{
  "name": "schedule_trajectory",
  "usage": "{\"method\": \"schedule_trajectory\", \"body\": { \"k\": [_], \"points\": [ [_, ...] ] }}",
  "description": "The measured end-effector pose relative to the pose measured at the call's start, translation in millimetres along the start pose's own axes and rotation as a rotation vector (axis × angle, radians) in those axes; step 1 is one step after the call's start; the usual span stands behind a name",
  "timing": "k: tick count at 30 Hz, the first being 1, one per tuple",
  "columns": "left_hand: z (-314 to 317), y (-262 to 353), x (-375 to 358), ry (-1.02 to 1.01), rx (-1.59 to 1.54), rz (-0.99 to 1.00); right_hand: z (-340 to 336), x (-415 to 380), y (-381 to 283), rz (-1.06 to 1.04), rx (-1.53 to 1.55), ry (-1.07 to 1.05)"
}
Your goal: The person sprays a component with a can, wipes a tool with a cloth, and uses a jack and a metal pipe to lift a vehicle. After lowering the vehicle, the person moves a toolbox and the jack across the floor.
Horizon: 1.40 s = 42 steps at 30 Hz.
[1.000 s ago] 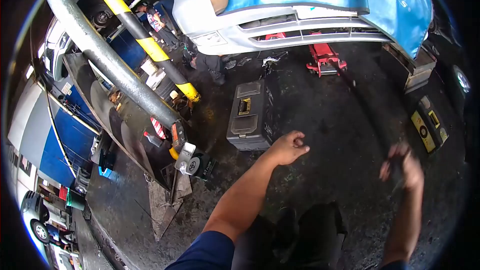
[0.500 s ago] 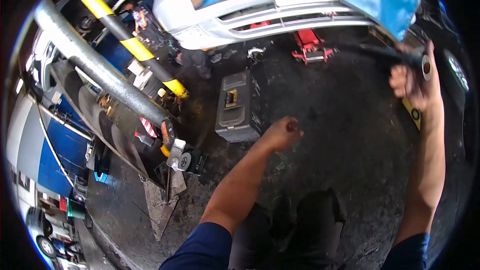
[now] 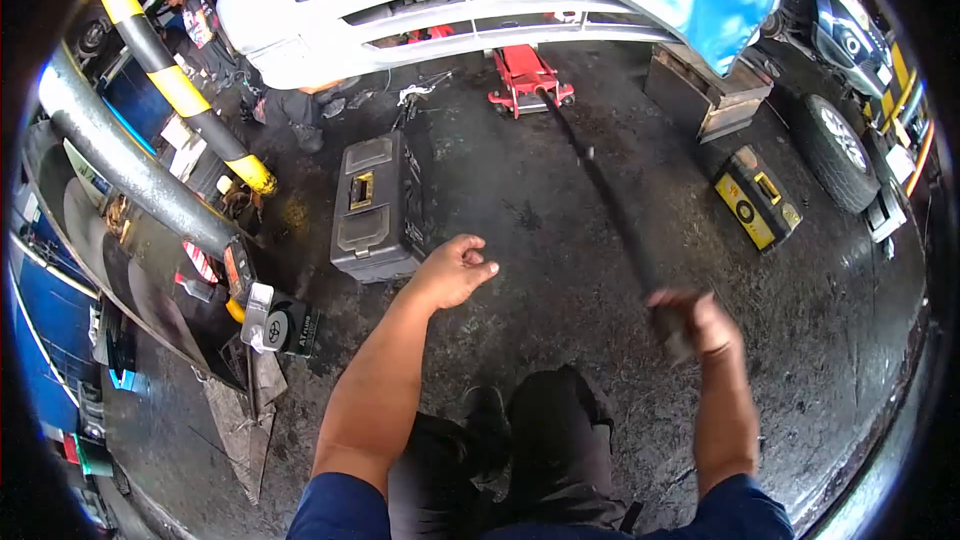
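My right hand [image 3: 695, 325] is wrapped round the lower end of a long black jack handle [image 3: 615, 205], blurred by motion. The handle runs up to a red floor jack [image 3: 525, 80] at the front of a silver car [image 3: 300, 35]. My left hand [image 3: 455, 272] is held over the floor with its fingers curled in, thumb near the fingertips; nothing shows in it. To its left stands a grey and black toolbox [image 3: 370, 205], apart from the hand.
A yellow and black case [image 3: 757, 202], a loose wheel [image 3: 840, 153] and a wooden box [image 3: 705, 95] stand at the right. A striped pole [image 3: 180, 90], a fluid can [image 3: 290, 328] and a crouching person [image 3: 295, 110] are at the left.
My right hand has come down and inward with the handle, which now slants down from the jack. The view has turned right, and the case, wheel and wooden box show more fully.
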<state>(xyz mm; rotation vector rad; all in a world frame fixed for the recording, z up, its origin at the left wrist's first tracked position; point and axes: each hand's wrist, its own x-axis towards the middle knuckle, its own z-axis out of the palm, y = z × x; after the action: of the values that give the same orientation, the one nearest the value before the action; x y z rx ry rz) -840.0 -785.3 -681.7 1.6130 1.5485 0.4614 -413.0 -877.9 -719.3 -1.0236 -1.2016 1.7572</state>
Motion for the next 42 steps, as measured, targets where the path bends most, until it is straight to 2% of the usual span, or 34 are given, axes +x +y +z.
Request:
{"method": "schedule_trajectory", "body": {
  "k": [1, 2, 4, 5, 7, 9, 10, 11, 12, 13, 15, 16, 17, 19, 20, 21, 23, 24, 26, 27, 29, 31, 32, 35, 36, 37, 38, 40, 42],
  "points": [
    [5, -2, 1, -0.012, -0.022, 0.056, 13, 9, -67, -0.156, 0.057, -0.049],
    [8, 1, 4, -0.009, -0.003, 0.081, 11, 25, -120, -0.292, 0.189, -0.196],
    [13, 5, 12, -0.046, -0.03, 0.042, 39, 46, -215, -0.358, 0.404, -0.008],
    [16, 7, 15, -0.068, -0.05, 0.011, 25, 69, -241, -0.377, 0.25, -0.223],
    [15, 18, 11, -0.089, -0.077, 0.003, 38, 78, -254, -0.414, 0.167, -0.116],
    [12, 21, 4, -0.066, 0.036, 0.046, 44, 57, -201, -0.26, 0.216, 0.069],
    [11, 12, 6, -0.056, 0.032, 0.034, 46, 36, -152, -0.237, 0.085, 0.208],
    [9, -1, 9, -0.048, 0.005, 0.059, 25, 24, -89, -0.245, -0.026, 0.049],
    [6, -13, 7, -0.034, -0.03, 0.079, -6, 10, -12, -0.176, 0.029, -0.115],
    [3, -16, 2, -0.009, -0.049, 0.053, -23, -10, 59, 0.001, -0.118, 0.096],
    [-4, -11, -4, 0.013, 0.054, -0.02, -54, -12, 192, 0.421, -0.071, 0.333],
    [-4, -17, -1, -0.029, 0.09, -0.002, -38, -8, 200, 0.567, 0.009, 0.42],
    [-2, -20, -3, -0.011, 0.084, -0.015, -34, -4, 182, 0.57, -0.002, 0.4],
    [0, -18, -1, -0.04, 0.123, -0.007, -17, 2, 103, 0.373, 0.043, 0.105],
    [-2, -16, -2, -0.036, 0.131, 0.029, -25, 6, 65, 0.099, -0.067, 0.044],
    [-2, -16, 0, -0.047, 0.133, 0.024, -4, 17, -6, -0.164, -0.179, 0.182],
    [3, -14, 8, -0.06, 0.114, 0.049, 24, 33, -125, -0.357, 0.193, 0.142],
    [3, -5, 6, -0.07, 0.086, 0.014, 38, 42, -184, -0.45, 0.372, 0.098],
    [9, -8, 11, -0.079, 0.155, 0.041, 25, 73, -244, -0.464, 0.228, 0.084],
    [9, -5, 11, -0.092, 0.158, 0.036, 34, 83, -256, -0.466, 0.008, -0.07],
    [8, -7, 11, -0.117, 0.166, 0.029, 48, 91, -232, -0.378, -0.013, 0.021],
    [8, -17, 12, -0.127, 0.162, 0.01, 54, 69, -150, -0.208, 0.016, 0.122],
    [8, -27, 10, -0.095, 0.134, 0.007, 38, 48, -93, -0.207, -0.286, 0.154],
    [2, -35, 2, -0.024, 0.089, -0.053, -110, 20, 216, -0.08, 0.057, 0.342],
    [4, -36, 2, -0.084, 0.126, -0.071, -46, 10, 205, 0.164, 0.111, 0.431],
    [7, -35, 1, -0.145, 0.17, -0.081, -13, 5, 192, 0.402, 0.167, 0.519],
    [9, -31, -1, -0.173, 0.248, -0.072, -9, 7, 167, 0.402, 0.173, 0.505],
    [14, -34, 2, -0.173, 0.259, -0.036, -20, 21, 131, 0.204, 0.197, 0.233],
    [19, -29, 5, -0.174, 0.239, -0.039, -8, 29, 29, -0.1, 0.177, 0.18]
  ]
}}
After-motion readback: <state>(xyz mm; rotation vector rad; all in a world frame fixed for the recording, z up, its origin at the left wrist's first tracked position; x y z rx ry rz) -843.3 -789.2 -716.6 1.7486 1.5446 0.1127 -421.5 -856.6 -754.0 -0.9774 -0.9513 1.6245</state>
